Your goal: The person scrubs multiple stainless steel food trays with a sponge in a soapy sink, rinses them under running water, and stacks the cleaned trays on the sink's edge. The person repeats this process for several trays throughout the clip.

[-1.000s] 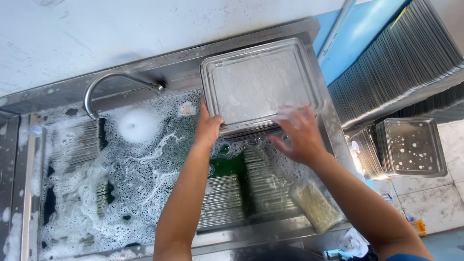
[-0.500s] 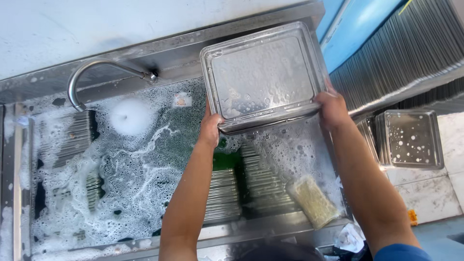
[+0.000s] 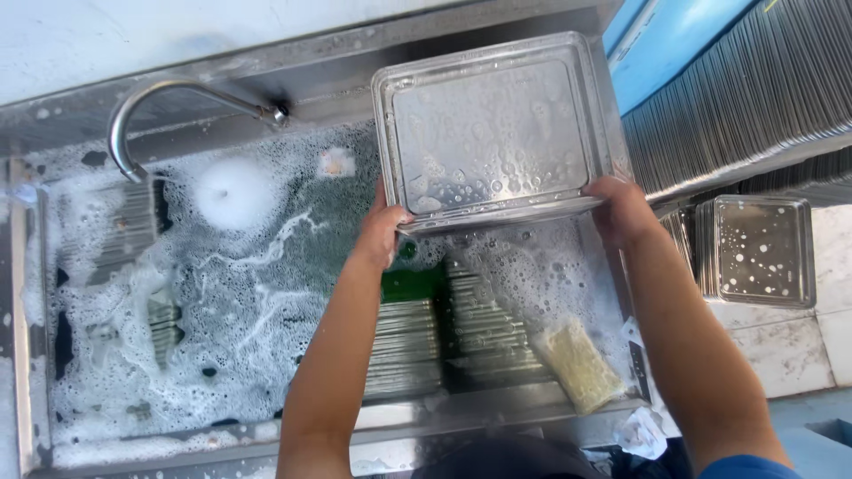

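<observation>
While suds cover most of the water in the steel sink [image 3: 35, 293], both hands hold a wet rectangular metal tray [image 3: 493, 133] above its far right corner, tilted so its soapy inside faces the camera. The left hand [image 3: 383, 232] grips the tray's near left corner and the right hand [image 3: 624, 211] clasps the near right corner, fingers curled over the rim. Below them stacked trays [image 3: 444, 333] stand on edge in the foam beside a yellowish scrubbing sponge [image 3: 581, 364], a curved faucet [image 3: 169, 111] arches at the left, and another stack of trays [image 3: 759, 248] rests on the counter to the right.
</observation>
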